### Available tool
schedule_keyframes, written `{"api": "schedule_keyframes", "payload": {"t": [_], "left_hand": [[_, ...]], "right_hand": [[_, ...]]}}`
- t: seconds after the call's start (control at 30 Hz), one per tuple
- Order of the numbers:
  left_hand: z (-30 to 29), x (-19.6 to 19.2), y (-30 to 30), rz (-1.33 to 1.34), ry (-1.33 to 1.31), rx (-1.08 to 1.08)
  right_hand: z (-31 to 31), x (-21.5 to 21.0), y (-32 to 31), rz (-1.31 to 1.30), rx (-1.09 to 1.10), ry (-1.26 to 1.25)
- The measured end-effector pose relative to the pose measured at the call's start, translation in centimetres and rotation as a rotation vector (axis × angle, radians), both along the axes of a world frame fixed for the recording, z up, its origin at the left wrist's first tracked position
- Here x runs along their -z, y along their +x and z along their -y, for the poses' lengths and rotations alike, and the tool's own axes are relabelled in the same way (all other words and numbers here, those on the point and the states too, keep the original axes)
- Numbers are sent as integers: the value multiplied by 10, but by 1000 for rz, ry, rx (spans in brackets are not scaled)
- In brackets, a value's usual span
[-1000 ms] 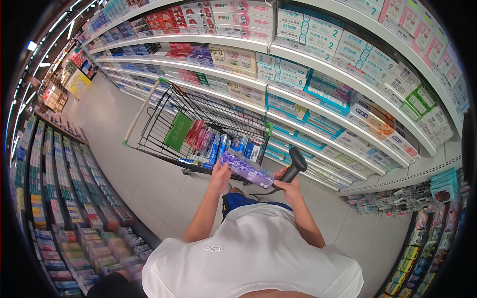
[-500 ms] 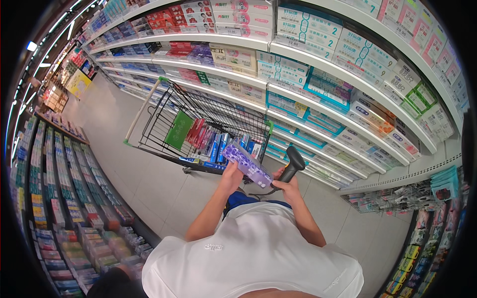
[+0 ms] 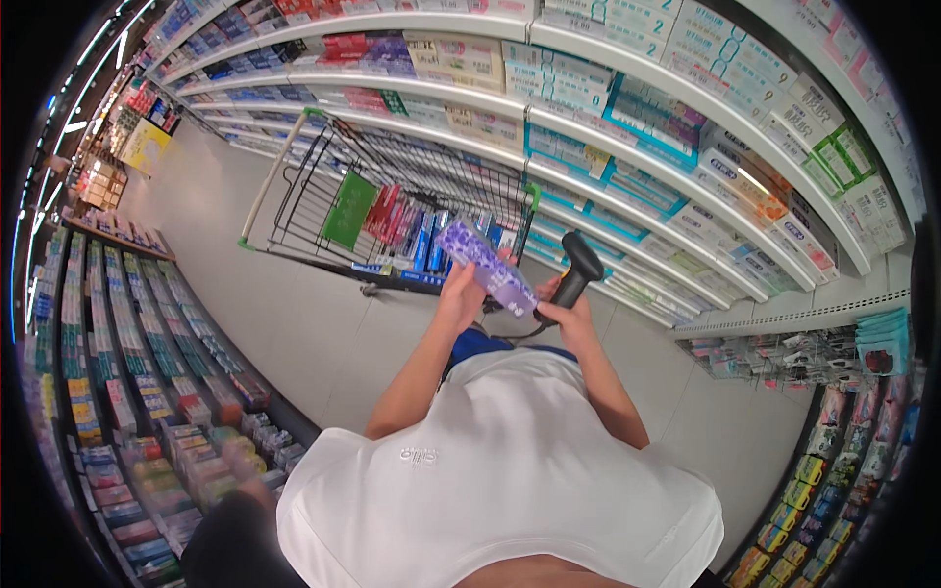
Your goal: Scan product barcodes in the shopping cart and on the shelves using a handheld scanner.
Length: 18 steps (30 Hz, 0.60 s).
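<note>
My left hand [image 3: 461,295] grips a long purple-and-white patterned box [image 3: 487,267] along its side, held at a slant in front of my body. In my right hand [image 3: 572,318] is a black handheld barcode scanner [image 3: 580,261], its head pointing up and away from me. The right thumb is close to the near end of the box; whether it touches cannot be made out. Just beyond my hands stands a wire shopping cart [image 3: 350,210] with green trim, holding several red, blue and white boxes [image 3: 394,218].
Tall white shelves [image 3: 647,167] of boxed goods run along the far side and right. A low dark-edged display [image 3: 127,392] lines the left, where a person's dark sleeve [image 3: 230,534] shows. Hanging packs [image 3: 882,343] are at the right. Tiled floor [image 3: 333,338] lies between.
The scene has shifted upward in the picture. My hands still hold the box and scanner, and the box has turned slightly. At the lower left, the other person's blurred arm has shifted.
</note>
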<state>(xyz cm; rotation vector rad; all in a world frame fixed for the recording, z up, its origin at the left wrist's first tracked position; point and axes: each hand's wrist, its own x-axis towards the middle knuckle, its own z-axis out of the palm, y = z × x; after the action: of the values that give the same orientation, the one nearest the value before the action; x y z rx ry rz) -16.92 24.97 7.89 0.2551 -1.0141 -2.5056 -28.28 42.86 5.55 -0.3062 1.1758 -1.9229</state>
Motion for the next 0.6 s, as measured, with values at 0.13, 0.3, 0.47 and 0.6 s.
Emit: {"api": "schedule_keyframes", "payload": {"t": [0.13,0.3,0.47,0.6], "left_hand": [[4,-2,-1,-6,-31,-6],[5,1,6,34,-44,-30],[6,5,14,121,2,-42],[6,0,12,101,227,-138]], "right_hand": [[3,3,-2,-38,-30,13],[2,6,-1,-54,-95,36],[4,4,1,-166,-120,24],[4,2,3,-155,-125,33]]}}
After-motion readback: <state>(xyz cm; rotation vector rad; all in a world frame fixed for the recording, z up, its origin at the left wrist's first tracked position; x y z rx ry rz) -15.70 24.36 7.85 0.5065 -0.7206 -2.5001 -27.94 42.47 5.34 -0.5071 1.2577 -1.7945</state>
